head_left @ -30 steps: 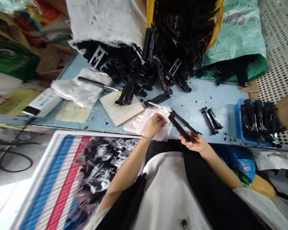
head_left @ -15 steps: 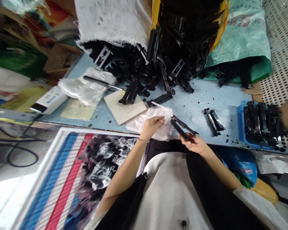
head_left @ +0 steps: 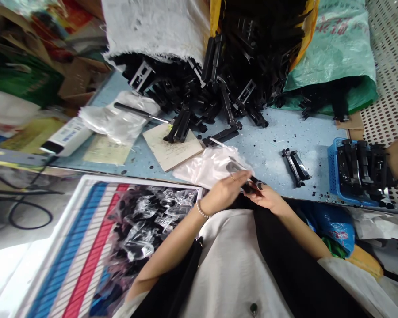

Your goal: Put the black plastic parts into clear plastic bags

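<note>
My right hand (head_left: pixel 268 198) grips one end of a long black plastic part (head_left: pixel 254 182) at the table's near edge. My left hand (head_left: pixel 226 192), with a bead bracelet on the wrist, reaches across to the same part, fingers stretched over it and touching it. The part's far end pokes into a clear plastic bag (head_left: pixel 207 165) lying on the blue table (head_left: pixel 275 141). The part is blurred and mostly covered by my hands.
A big heap of black plastic parts (head_left: pixel 225 84) spills from sacks at the back. Two black parts (head_left: pixel 295 165) lie at right, a blue basket (head_left: pixel 334 176) holds more. A wooden board (head_left: pixel 172 150), a screwdriver (head_left: pixel 135 112) and a striped sack of bagged parts (head_left: pixel 146 225) lie left.
My left hand left the plastic bag and moved right onto the black part. My right hand drew the part nearer and pushed its end toward the bag.
</note>
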